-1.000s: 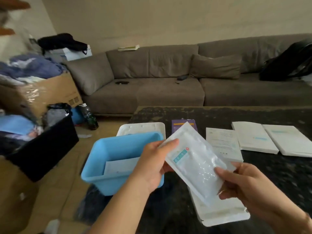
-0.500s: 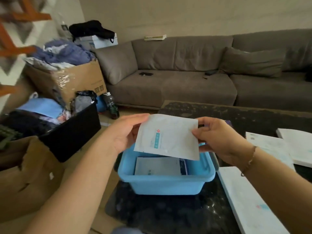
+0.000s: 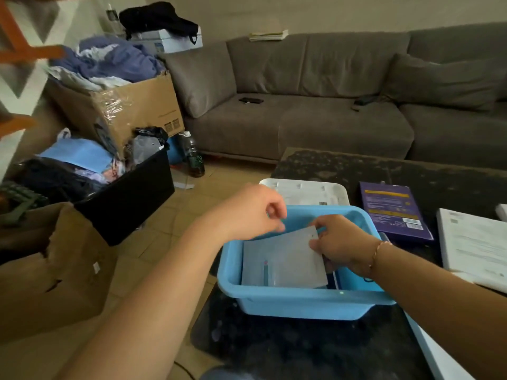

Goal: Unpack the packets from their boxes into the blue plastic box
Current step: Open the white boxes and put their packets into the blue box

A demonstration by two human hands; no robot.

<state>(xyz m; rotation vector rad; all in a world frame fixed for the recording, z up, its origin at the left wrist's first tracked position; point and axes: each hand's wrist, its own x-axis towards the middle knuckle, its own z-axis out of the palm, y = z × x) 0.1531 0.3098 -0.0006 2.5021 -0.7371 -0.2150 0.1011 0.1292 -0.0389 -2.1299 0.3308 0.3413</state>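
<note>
Packet: the white packet lies tilted inside the blue plastic box, its far corner up, resting on something flat beneath that I can barely see.
Right grip: my right hand pinches the packet's upper right corner, fingers curled round the edge.
Left grip: my left hand hovers above the box's left rim; its fingers are loosely curled and I see nothing in them, though the tips sit close to the packet's top edge.
Box position: it stands near the corner of the dark desk, its left wall close to the edge.
Still to unpack: the white boxes and a purple box wait on the desk.
Risk, tilt: released now, I judge the packet may stay propped against the wall and crowd later ones.
Risk, shove: pressing down hard on the left side could nudge the box toward the desk edge.
Risk, crease: the corner pinch could bend the packet if I push it flat.
</note>
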